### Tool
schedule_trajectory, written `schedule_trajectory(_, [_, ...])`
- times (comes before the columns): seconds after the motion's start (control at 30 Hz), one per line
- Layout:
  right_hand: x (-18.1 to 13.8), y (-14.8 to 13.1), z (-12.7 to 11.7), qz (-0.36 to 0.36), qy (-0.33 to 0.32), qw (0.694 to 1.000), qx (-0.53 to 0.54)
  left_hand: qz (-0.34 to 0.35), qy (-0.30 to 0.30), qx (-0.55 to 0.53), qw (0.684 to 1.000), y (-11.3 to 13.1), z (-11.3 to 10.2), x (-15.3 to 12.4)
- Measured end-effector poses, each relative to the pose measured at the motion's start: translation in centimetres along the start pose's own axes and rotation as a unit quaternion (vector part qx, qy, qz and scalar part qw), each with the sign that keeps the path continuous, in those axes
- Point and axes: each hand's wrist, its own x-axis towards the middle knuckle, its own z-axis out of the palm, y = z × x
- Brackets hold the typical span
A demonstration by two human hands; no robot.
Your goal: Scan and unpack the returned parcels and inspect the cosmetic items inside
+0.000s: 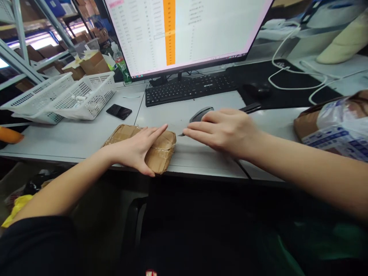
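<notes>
From where I stand, a pale grey bench [66,142] runs across the middle of the frame, with dark seams between its panels. At its front edge, left of centre, lies a flat brown cardboard package [161,155], taped and creased. A dark phone [119,111] lies further back, near white perforated baskets [89,97] towards the upper left. A black keyboard [189,89] sits at centre, a black mat [301,97] to its right, and at the right edge rests a taped, plastic-covered parcel [309,122].
</notes>
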Motion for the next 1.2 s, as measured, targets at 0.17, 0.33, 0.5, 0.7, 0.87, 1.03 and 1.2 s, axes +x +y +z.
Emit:
schedule_trajectory(0.17, [0.4, -2.0, 0.5, -0.01, -0.044, 0.995, 0.087, 0.013, 0.0, 0.004, 1.0, 0.0, 0.2, 0.0])
schedule_trajectory(0.33, [0.2, -2.2, 0.3, -0.024, -0.002, 0.996, 0.083, 0.01, -0.003, 0.006, 1.0, -0.2, 0.2, 0.1])
schedule_trajectory(0.5, [0.0, -2.6, -0.2, 0.064, -0.013, 0.991, 0.118, 0.011, 0.002, 0.0, 1.0, -0.2, 0.2, 0.2])
schedule_trajectory(0.7, [2.2, -4.3, 0.5, 0.292, -0.145, 0.872, 0.365, 0.013, 0.004, 0.002, 1.0, -0.2, 0.4, 0.1])
schedule_trajectory(0.87, [3.8, -4.1, 1.6, 0.33, -0.134, 0.758, 0.546, 0.003, 0.008, 0.001, 1.0, -0.1, 0.6, 0.0])
schedule_trajectory(1.03, [3.7, -0.8, 0.8, 0.504, 0.012, 0.666, 0.55, 0.007, 0.018, -0.028, 0.999, -0.3, 0.4, -0.2])
schedule_trajectory(1.2, [4.8, -1.9, 1.2, 0.366, 0.012, 0.839, 0.402, -0.004, 0.122, -0.184, 0.975, -2.1, 1.5, -0.5])
